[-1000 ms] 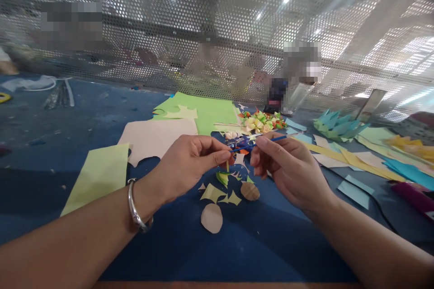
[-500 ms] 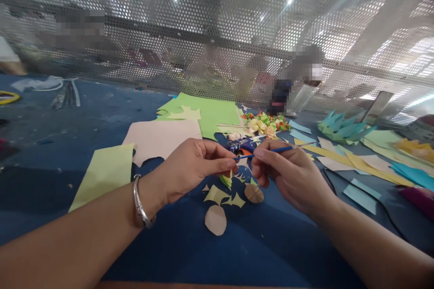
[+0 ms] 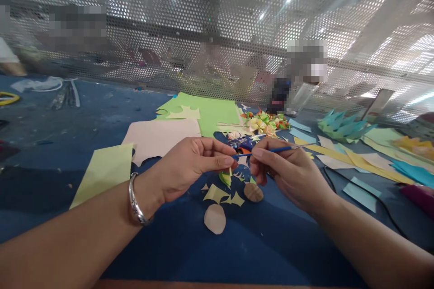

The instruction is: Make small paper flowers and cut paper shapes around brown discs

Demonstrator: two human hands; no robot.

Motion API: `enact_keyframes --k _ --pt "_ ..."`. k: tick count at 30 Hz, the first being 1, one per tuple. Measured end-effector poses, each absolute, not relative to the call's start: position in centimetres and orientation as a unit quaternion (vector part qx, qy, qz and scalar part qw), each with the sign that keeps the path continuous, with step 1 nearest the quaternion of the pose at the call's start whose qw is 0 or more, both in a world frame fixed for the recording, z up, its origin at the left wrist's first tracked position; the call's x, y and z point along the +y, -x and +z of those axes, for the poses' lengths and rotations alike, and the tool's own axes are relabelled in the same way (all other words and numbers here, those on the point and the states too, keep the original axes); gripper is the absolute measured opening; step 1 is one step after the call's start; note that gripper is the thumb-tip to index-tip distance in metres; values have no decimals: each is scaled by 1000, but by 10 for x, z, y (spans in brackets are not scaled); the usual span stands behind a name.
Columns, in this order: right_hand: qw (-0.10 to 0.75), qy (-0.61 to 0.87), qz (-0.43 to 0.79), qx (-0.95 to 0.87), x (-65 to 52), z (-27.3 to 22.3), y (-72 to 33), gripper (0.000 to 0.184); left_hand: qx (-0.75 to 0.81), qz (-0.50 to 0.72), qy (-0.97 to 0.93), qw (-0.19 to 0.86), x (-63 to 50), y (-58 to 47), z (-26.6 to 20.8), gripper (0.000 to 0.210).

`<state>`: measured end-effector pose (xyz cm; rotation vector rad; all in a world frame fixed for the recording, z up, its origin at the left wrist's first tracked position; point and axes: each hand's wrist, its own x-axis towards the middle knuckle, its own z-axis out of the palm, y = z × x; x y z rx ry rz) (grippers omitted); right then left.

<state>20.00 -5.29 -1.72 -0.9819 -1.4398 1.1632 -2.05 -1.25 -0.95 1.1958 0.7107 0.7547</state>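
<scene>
A slim blue-handled stick, like a fine paintbrush (image 3: pixel 280 149), runs level between my hands, its pale thin end pointing right. My right hand (image 3: pixel 288 169) pinches it between thumb and fingers. My left hand (image 3: pixel 193 167), with a silver bangle at the wrist, closes thumb and index finger at the stick's left end. Whether paper is also pinched there is hidden. Just below those fingertips shows a green paper piece (image 3: pixel 225 178). Nearer me lie yellow-green paper scraps (image 3: pixel 216 193), a tan paper oval (image 3: pixel 253 192) and a pale pink paper round (image 3: pixel 214 219).
Behind my hands are a pale pink sheet (image 3: pixel 159 135), a green sheet (image 3: pixel 213 110) and a cluster of paper flowers (image 3: pixel 266 123). Yellow paper strips (image 3: pixel 359 163), a black cord (image 3: pixel 376 196) and a blue-green paper flower (image 3: pixel 346 127) lie right. A perforated metal screen (image 3: pixel 203 22) stands behind.
Both hands keep their pinch on the blue stick and have barely shifted. The view has moved very slightly; the paper pieces lie as before.
</scene>
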Motion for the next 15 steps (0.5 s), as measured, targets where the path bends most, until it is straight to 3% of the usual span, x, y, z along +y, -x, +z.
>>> enact_keyframes --k 10,15 --pt "498 387 502 -591 -54 -15 -205 24 290 351 -620 639 -15 21 -8 28" --pt "499 384 506 -589 -54 -13 -206 24 272 338 -616 658 -16 23 -4 32"
